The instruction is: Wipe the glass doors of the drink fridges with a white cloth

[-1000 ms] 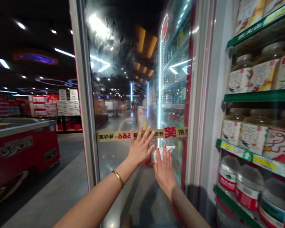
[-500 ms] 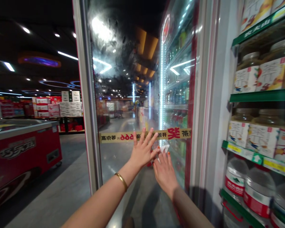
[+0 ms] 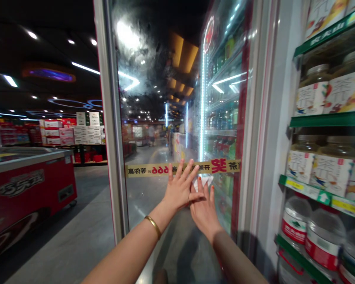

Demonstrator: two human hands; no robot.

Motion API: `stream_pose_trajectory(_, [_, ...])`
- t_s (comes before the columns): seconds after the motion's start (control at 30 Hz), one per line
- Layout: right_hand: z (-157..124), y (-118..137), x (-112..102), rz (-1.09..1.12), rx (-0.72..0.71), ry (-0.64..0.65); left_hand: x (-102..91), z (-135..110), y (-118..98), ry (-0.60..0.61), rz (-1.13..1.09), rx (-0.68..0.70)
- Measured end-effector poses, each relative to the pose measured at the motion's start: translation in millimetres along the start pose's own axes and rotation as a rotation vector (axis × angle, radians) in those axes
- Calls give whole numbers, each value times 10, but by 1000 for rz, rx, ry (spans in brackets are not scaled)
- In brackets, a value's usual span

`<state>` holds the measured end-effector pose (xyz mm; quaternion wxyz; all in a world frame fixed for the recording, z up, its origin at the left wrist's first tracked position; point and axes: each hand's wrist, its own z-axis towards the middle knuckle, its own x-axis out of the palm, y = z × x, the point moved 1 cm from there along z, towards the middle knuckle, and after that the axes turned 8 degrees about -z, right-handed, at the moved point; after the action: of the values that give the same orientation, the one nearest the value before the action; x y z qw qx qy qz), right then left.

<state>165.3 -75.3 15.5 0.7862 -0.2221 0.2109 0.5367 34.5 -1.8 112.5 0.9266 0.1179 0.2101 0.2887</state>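
Note:
My left hand (image 3: 180,187) lies with fingers spread against the glass door (image 3: 148,201), over the printed yellow strip (image 3: 139,170) that runs across it. A gold bangle (image 3: 154,227) circles that wrist. Just to its right, my right hand (image 3: 203,207) presses a crumpled white tissue (image 3: 207,181) to the glass; most of the tissue is hidden under the fingers. The left thumb overlaps the back of the right hand. Smudges and a misty patch show high on the pane.
The open door's metal frame (image 3: 108,118) stands upright at left. Shelves of jars and bottles (image 3: 322,163) fill the right side. A red chest freezer (image 3: 32,193) is on the left, with stacked boxes (image 3: 87,128) behind it.
My right hand has shifted slightly up and closer to the left hand, and more of the tissue shows. The left thumb now crosses over the right hand.

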Motion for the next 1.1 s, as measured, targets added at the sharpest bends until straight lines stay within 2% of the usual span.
stream_pose_trajectory(0.07, [346,-240,-211,-12,139,-44,-83,-32,82,13,-57,11])
stream_pose_trajectory(0.13, [466,-509,-313,-41,338,-87,-173,-109,216,25,-95,-2])
stream_pose_trajectory(0.2, [278,-619,-276,-88,488,-98,-239,-231,370,7,-106,-73])
stream_pose_trajectory(0.23, [99,-584,-222,-111,535,-92,-257,-297,437,-7,-108,-107])
stream_pose_trajectory(0.3, [-278,-351,-101,-141,479,-35,-269,-405,526,-29,-108,-140])
stream_pose_trajectory(0.37, [-484,-35,-47,-123,267,56,-258,-461,560,-32,-98,-137])
stream_pose_trajectory(0.43, [-407,148,-108,-81,50,122,-238,-476,566,-21,-82,-140])
stream_pose_trajectory(0.47, [-283,142,-171,-65,-1,134,-227,-477,567,-7,-81,-142])
stream_pose_trajectory(0.53, [13,-43,-299,-62,60,124,-207,-485,571,26,-93,-144])
stream_pose_trajectory(0.6, [181,-300,-356,-82,257,98,-190,-506,576,57,-120,-150])
stream_pose_trajectory(0.67, [89,-429,-297,-108,471,73,-175,-532,577,72,-147,-164])
stream_pose_trajectory(0.7, [-43,-413,-231,-120,516,67,-169,-543,576,75,-155,-173])
stream_pose_trajectory(0.73, [-202,-344,-152,-128,499,71,-163,-551,574,77,-159,-181])
stream_pose_trajectory(0.77, [-359,-237,-72,-131,418,85,-160,-557,572,76,-157,-185])
stream_pose_trajectory(0.83, [-553,12,38,-113,144,130,-158,-560,570,72,-144,-181])
stream_pose_trajectory(0.9, [-493,152,27,-78,-91,160,-162,-558,571,69,-123,-170])
stream_pose_trajectory(0.93, [-377,139,-22,-67,-136,157,-165,-556,572,70,-111,-166])
stream_pose_trajectory(1.0, [-87,-38,-155,-69,-46,98,-166,-555,570,76,-89,-161])
stream_pose_trajectory(1.07, [91,-289,-243,-89,185,0,-159,-557,561,85,-77,-161])
stream_pose_trajectory(1.1, [88,-381,-248,-99,298,-44,-153,-559,555,87,-75,-163])
